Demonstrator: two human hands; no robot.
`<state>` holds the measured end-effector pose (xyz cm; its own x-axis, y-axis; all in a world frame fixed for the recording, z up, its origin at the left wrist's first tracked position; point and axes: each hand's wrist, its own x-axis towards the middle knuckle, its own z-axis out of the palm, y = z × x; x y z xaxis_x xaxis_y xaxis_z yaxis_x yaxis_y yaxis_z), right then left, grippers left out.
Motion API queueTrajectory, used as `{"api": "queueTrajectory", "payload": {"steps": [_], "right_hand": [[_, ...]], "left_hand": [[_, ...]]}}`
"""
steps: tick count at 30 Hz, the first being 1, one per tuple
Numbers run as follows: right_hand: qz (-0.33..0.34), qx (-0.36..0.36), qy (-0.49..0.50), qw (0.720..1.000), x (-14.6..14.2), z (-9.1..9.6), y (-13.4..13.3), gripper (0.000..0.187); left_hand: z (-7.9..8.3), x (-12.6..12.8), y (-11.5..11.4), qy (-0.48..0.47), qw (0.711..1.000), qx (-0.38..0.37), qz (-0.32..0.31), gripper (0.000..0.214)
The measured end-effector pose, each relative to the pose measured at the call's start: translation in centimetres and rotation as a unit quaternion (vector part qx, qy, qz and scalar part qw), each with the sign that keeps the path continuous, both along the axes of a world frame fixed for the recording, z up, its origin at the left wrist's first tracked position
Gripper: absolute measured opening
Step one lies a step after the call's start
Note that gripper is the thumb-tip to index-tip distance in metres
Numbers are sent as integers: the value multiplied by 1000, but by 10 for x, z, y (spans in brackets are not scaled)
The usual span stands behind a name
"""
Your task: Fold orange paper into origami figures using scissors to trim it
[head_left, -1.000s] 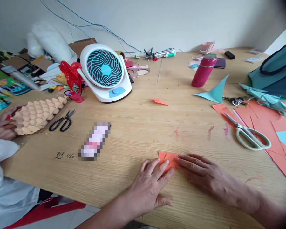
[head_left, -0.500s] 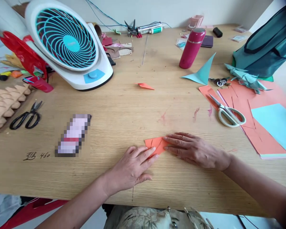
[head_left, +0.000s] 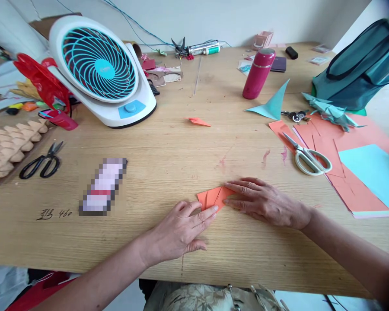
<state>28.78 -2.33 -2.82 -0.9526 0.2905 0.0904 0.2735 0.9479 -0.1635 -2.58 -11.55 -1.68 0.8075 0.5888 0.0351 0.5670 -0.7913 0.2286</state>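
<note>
A small folded piece of orange paper (head_left: 210,197) lies flat on the wooden table (head_left: 149,172), with crease lines or flaps showing across it. Fingertips of my left hand (head_left: 184,229) press on its lower left part, fingers stretched out and thumb apart. Over its right end rests my right hand (head_left: 262,201), fingers extended and flat, hiding that end. Neither hand is wrapped around anything. Farther back lies a smaller folded orange paper piece (head_left: 199,122).
White-handled scissors (head_left: 313,162) lie at right on orange sheets (head_left: 365,196) beside a light blue sheet (head_left: 372,164). A folded teal paper (head_left: 272,106) and magenta bottle (head_left: 258,75) stand behind. On the left are a fan (head_left: 100,69), black scissors (head_left: 43,162) and a blurred-out phone (head_left: 103,188).
My view has tilted up slightly and shifted left. The left fingers have slid a little to the right along the orange paper. My right hand stays nearly in place.
</note>
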Motion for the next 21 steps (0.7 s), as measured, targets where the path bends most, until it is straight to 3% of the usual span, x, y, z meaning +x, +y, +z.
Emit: {"api": "queueTrajectory", "payload": {"steps": [6, 14, 21], "right_hand": [[-26, 6, 33, 999, 0, -6, -1, 44], [-99, 12, 71, 992, -9, -12, -15, 42], [-130, 18, 77, 988, -10, -17, -21, 47]], "left_hand": [[-8, 11, -4, -28, 999, -7, 25, 80], [-7, 36, -13, 29, 997, -1, 74, 89], [-9, 33, -9, -12, 999, 22, 35, 85]]}}
